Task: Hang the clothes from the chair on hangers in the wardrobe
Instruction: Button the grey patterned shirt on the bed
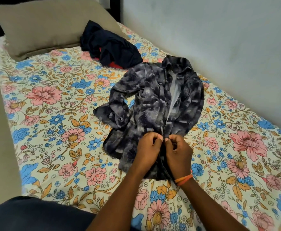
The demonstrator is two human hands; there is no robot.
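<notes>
A grey and black patterned shirt (154,100) lies spread on the bed, collar toward the wall, its front partly open and one sleeve bunched to the left. My left hand (147,148) and my right hand (179,150) meet at the shirt's lower front opening. Each pinches an edge of the placket between curled fingers and thumb. An orange band circles my right wrist. Farther up the bed lies a crumpled dark navy garment (109,47) with a bit of red cloth under it. No hanger, chair or wardrobe is in view.
The bed carries a floral sheet (49,104) in pink, blue and orange. A beige pillow (41,25) sits at its head. A pale wall (219,39) runs along the bed's right side, and floor shows at the left.
</notes>
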